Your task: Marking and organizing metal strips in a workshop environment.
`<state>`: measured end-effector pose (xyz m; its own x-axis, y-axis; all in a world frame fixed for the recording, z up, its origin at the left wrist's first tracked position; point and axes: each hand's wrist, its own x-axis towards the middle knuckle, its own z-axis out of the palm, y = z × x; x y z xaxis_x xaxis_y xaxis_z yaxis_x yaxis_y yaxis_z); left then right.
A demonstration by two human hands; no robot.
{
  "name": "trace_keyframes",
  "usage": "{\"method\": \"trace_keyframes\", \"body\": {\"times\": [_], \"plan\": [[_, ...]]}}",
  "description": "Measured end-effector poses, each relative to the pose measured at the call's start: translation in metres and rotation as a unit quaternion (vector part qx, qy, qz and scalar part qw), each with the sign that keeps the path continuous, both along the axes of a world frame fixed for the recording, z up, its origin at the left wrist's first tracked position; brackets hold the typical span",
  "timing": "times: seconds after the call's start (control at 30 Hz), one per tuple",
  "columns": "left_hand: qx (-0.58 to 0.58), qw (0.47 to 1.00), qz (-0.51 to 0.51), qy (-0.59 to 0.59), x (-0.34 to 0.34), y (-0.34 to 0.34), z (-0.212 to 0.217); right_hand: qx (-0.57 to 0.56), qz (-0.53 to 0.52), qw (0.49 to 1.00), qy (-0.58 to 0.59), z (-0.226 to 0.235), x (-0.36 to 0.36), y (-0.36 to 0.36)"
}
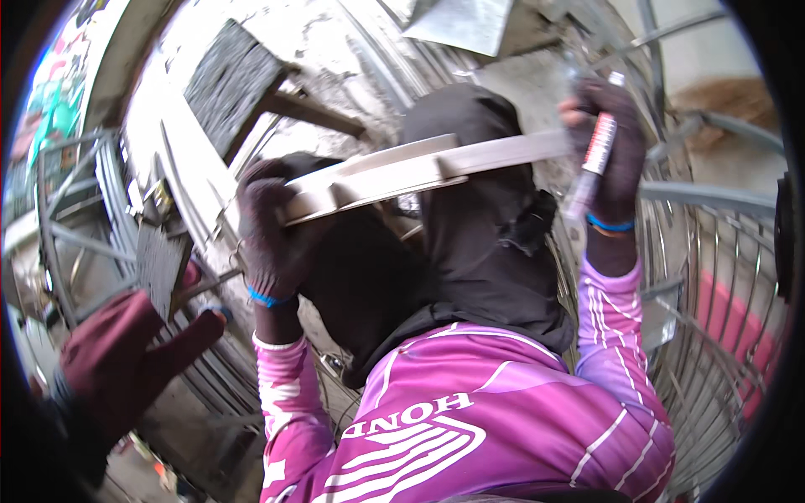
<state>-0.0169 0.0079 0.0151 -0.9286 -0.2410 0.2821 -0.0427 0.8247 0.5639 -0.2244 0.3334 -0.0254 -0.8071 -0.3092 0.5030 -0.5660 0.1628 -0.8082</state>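
My left hand, in a dark glove with a blue band at the wrist, is closed around one end of pale flat metal strips. The strips lie against each other and stretch rightward above my black-clad knees. At their far end, my right hand, gloved the same way, is closed on a white marker with a red label, held upright. That hand is smeared by motion. Whether its fingers also touch the strip's end, I cannot tell.
A worn wooden stool stands ahead on the left, beside long metal bars. Another person's maroon-clothed leg is at the left, near a smaller dark wooden block. Grey metal frames rise on the right.
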Motion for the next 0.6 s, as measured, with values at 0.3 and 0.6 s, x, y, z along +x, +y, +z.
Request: {"method": "trace_keyframes", "body": {"times": [0.3,0.6], "plan": [[0.048,0.998,-0.019,0.025,0.003,-0.015,-0.002,-0.109,-0.022,0.994,-0.018,0.057,-0.002,-0.008],[0.062,0.995,-0.074,0.016,0.003,-0.032,0.003,-0.067,0.388,0.905,-0.159,0.088,0.073,-0.152]]}}
